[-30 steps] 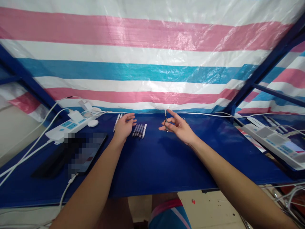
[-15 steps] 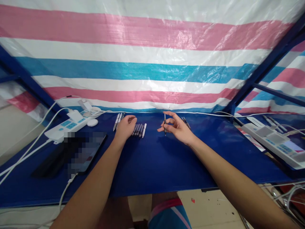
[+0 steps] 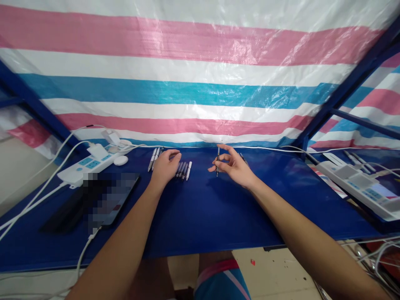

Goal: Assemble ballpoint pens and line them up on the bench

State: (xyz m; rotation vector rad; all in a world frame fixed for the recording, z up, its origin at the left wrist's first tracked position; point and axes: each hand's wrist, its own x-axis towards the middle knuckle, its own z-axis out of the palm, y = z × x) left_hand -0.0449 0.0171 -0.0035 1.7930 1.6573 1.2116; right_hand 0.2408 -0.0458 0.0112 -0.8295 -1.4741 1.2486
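Note:
My right hand (image 3: pixel 233 166) pinches a slim dark pen (image 3: pixel 218 155) above the blue desk, its tip pointing down and its body nearly upright. Behind that hand, more dark pens (image 3: pixel 243 158) lie on the desk, partly covered by my fingers. My left hand (image 3: pixel 166 164) rests on the desk with its fingers curled; whatever they hold, if anything, is hidden. Just right of it lies a row of several dark pens (image 3: pixel 182 171), with a white pen (image 3: pixel 189 171) at the row's right end. White pens (image 3: pixel 152 159) lie on the left hand's other side, partly hidden.
At the left are a white power strip (image 3: pixel 84 164) with plugs and cables, a round white disc (image 3: pixel 121 160), and a phone (image 3: pixel 125 196) on a charging cable. Another power strip (image 3: pixel 362 187) stands at the right. A striped sheet (image 3: pixel 200 93) hangs behind the blue desk (image 3: pixel 200 221).
My right hand has shifted slightly, and the pen in it now leans a little more to the right at the top. The left hand has barely moved.

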